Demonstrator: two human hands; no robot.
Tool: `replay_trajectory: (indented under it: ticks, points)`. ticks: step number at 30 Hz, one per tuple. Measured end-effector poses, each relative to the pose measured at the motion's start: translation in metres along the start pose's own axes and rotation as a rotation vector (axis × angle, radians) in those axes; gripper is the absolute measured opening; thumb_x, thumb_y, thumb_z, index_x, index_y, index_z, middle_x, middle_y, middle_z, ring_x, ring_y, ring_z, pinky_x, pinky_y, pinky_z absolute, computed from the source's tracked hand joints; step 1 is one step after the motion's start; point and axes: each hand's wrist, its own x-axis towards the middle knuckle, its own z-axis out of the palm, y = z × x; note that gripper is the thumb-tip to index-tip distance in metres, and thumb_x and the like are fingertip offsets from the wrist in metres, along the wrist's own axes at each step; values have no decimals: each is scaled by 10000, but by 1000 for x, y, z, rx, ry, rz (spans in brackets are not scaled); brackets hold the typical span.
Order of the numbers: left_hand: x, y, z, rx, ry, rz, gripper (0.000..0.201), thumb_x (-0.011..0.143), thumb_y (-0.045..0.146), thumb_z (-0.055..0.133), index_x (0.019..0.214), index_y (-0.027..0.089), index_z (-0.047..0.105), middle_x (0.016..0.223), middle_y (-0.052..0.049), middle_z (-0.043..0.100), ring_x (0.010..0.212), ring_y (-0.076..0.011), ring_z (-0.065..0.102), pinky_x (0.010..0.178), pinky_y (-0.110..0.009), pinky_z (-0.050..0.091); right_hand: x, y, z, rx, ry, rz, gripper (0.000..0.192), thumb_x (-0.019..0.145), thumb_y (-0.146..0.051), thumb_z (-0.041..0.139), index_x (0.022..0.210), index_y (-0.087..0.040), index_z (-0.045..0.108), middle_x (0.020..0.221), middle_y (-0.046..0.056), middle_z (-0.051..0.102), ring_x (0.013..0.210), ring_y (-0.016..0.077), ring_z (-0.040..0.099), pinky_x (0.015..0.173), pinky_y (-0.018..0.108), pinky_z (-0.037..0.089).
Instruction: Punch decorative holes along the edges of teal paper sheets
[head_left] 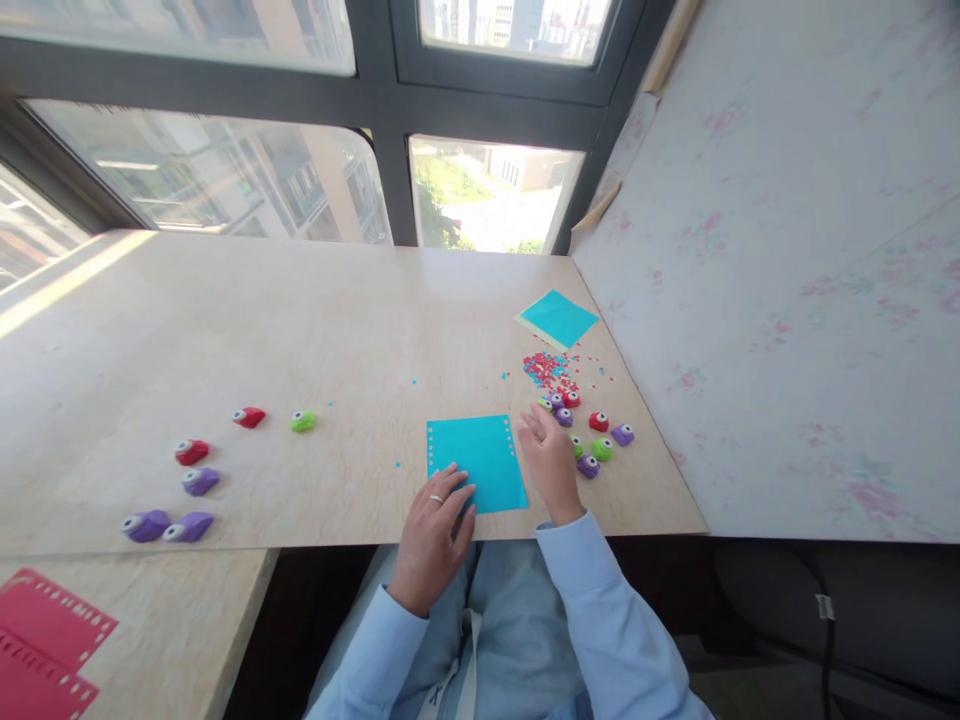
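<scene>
A blue square of paper (484,455) lies near the table's front edge, with small holes punched down its left side and at its upper right. My left hand (439,525) rests on its lower left part, fingers stretched out, a ring on one finger. Just off the paper's right edge is my right hand (549,455), its fingers curled together; anything inside them is hidden. Beyond its fingertips stand small craft punches, among them a purple one (565,417) and a red one (571,399). More punches, including a green one (602,449), sit to its right.
Red and blue paper bits (551,372) are heaped behind the punches. Behind them lies a stack of coloured paper (559,318). Several more punches (201,482) stand at the left. Punched red sheets (56,620) lie on a lower surface. A flowered wall (787,300) bounds the right.
</scene>
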Motion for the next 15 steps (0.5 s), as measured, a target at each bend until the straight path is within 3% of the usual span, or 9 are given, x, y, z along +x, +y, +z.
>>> replay_trajectory:
  ticks: [2,5,10,15]
  points:
    - [0,-1,0,3,10,12,225,896,184,531,1088,210,646,1223,-103,648,1246,-272,546,1036,-505,475,-2,-4,-3,0,8,-16,477,798,-359,641,1233,-164,626,1104,132,722,1066,285,664,927,424,521]
    - [-1,-2,1,2,37,36,214,890,173,543,1070,207,652,1216,-104,652,1231,-277,557,1028,-515,480,-11,-7,-5,-36,-103,-37,437,826,-399,619,1188,-155,648,995,117,751,929,270,707,850,413,557]
    - [-1,-1,-1,-102,84,58,237,887,127,544,1085,212,644,1140,-96,679,1207,-263,575,999,-487,508,-31,3,-3,23,-205,-34,398,847,-440,601,1125,-160,656,976,112,750,912,257,709,794,380,582]
    - [0,-10,-20,-209,281,24,235,877,72,539,1010,221,663,1057,-76,682,1175,-219,581,957,-409,530,-41,21,-8,79,-160,-18,330,841,-455,609,991,-170,683,906,89,740,882,245,714,797,383,592]
